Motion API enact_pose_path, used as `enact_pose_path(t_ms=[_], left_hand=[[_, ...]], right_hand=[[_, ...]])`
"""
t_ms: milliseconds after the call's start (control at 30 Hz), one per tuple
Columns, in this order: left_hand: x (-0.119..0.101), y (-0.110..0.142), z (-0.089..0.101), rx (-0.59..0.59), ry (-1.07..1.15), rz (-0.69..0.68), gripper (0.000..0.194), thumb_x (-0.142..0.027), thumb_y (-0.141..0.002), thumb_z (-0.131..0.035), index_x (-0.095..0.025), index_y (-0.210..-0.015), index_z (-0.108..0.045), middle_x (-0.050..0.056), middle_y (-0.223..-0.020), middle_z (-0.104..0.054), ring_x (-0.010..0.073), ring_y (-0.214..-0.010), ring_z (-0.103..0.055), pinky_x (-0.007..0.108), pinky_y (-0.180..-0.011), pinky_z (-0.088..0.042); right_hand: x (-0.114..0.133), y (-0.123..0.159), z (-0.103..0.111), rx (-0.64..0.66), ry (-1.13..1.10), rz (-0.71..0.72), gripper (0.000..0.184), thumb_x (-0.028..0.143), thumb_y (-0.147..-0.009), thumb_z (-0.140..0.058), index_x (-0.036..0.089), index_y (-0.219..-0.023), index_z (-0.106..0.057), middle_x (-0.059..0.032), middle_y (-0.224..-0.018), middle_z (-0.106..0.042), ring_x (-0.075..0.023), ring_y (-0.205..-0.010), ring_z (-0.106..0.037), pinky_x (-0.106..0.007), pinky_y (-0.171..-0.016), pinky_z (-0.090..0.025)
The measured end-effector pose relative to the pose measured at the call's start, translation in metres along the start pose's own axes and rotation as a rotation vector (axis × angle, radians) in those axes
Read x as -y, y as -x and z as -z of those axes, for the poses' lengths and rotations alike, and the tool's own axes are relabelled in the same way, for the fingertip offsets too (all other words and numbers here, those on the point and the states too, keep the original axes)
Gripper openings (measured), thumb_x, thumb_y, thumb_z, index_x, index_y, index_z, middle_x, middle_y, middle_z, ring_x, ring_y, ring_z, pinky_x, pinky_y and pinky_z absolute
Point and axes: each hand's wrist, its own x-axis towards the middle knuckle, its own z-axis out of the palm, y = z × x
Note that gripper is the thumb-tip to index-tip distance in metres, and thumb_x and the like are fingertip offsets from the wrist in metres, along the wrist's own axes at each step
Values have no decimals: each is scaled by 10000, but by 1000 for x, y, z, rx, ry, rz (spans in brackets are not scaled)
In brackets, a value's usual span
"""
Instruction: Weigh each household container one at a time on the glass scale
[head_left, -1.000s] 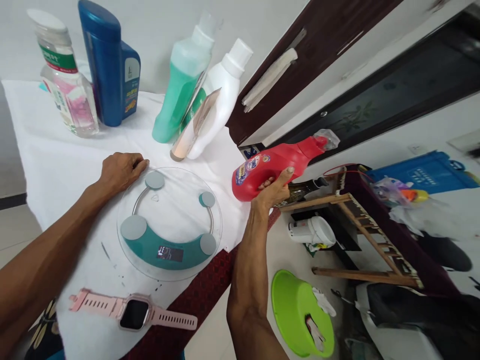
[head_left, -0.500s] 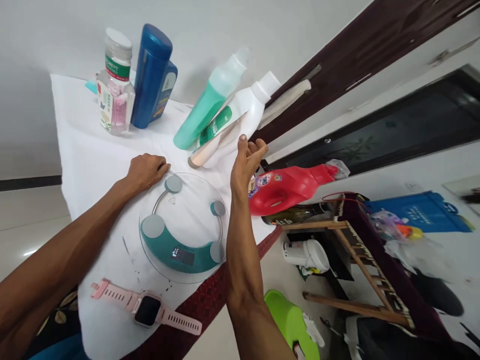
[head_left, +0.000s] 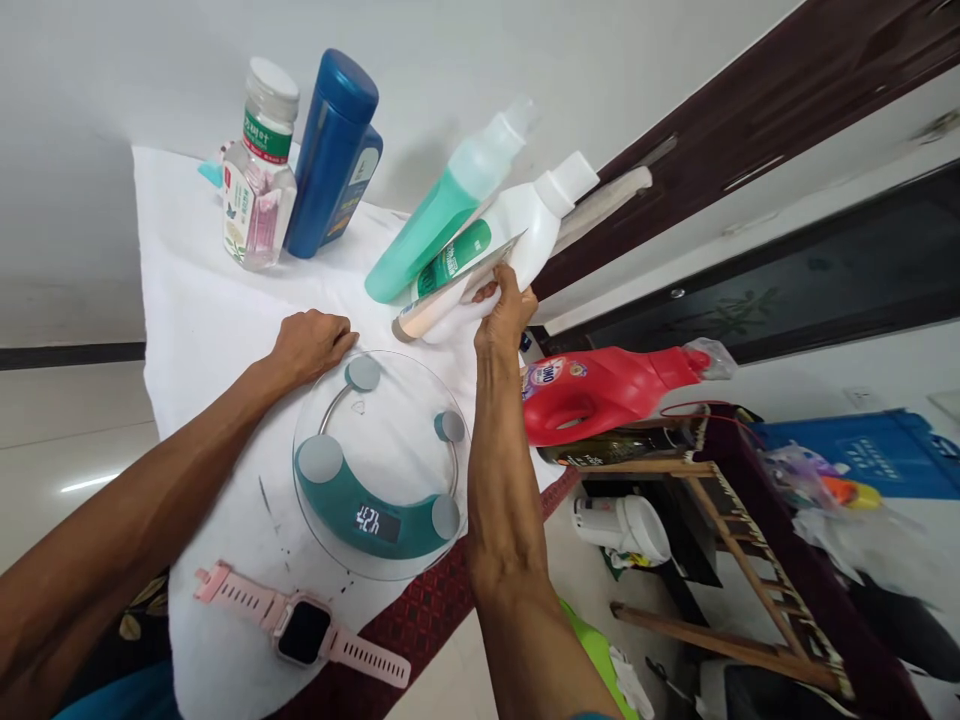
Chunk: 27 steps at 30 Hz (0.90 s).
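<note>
My right hand [head_left: 506, 310] is closed round the handle of the white detergent bottle [head_left: 538, 240], its thumb pointing up. In front of that bottle is a tan tube [head_left: 442, 305], and a green-liquid bottle [head_left: 442, 220] stands to its left. My left hand [head_left: 313, 345] rests loosely curled on the white cloth, with nothing seen in it. Just right of it lies a round glass scale [head_left: 390, 450] with a lit display and nothing on its plate. A red detergent bottle [head_left: 607, 390] stands right of my right forearm, with a dark glass bottle [head_left: 615, 445] beside it.
A clear bottle [head_left: 259, 190] with a white cap and a blue bottle [head_left: 330, 160] stand at the back left. A pink-strapped watch [head_left: 304, 630] lies near the front edge. Right of the table are a white bucket [head_left: 622, 528], a wooden-framed stand [head_left: 750, 560] and a green basin [head_left: 592, 650].
My right hand has let go of the red detergent bottle and moved left to the white bottle's handle, closing on it. My left hand stays by the scale. The view has shifted.
</note>
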Motion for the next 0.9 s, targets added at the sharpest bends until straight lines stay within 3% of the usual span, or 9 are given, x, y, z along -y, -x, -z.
enact_pose_path(t_ms=[300, 500, 667, 900], left_hand=[[0, 0, -1, 7, -21, -9, 466, -412, -1099, -380, -173, -1048, -778, 177, -1054, -788, 350, -1017, -720, 401, -834, -449], [-1, 1, -2, 11, -34, -5, 470, -404, -1115, -377, -164, -1082, -779, 172, -1067, -783, 340, -1030, -720, 392, -838, -437], [0, 1, -3, -5, -57, -8, 463, -413, -1115, -380, -177, -1083, -777, 167, -1080, -793, 340, -1045, -720, 387, -817, -426], [2, 1, -4, -26, -51, -4, 459, -419, -1108, -398, -177, -1086, -786, 162, -1071, -790, 344, -1052, -719, 389, -819, -428]], right_hand=[[17, 27, 10, -211, 32, 25, 254, 247, -964, -716, 252, -781, -540, 130, -555, -432, -84, -502, -424, -245, -509, -387], [30, 53, 41, -272, -1, 125, 364, 497, -831, -861, 265, -762, -589, 105, -556, -442, -109, -489, -393, -289, -446, -328], [57, 72, 64, -327, -18, 192, 477, 647, -718, -885, 282, -731, -578, 106, -553, -395, -111, -494, -352, -295, -432, -295], [110, 115, 92, -238, -91, 232, 384, 414, -758, -852, 260, -665, -513, 118, -549, -341, -76, -475, -300, -264, -449, -287]])
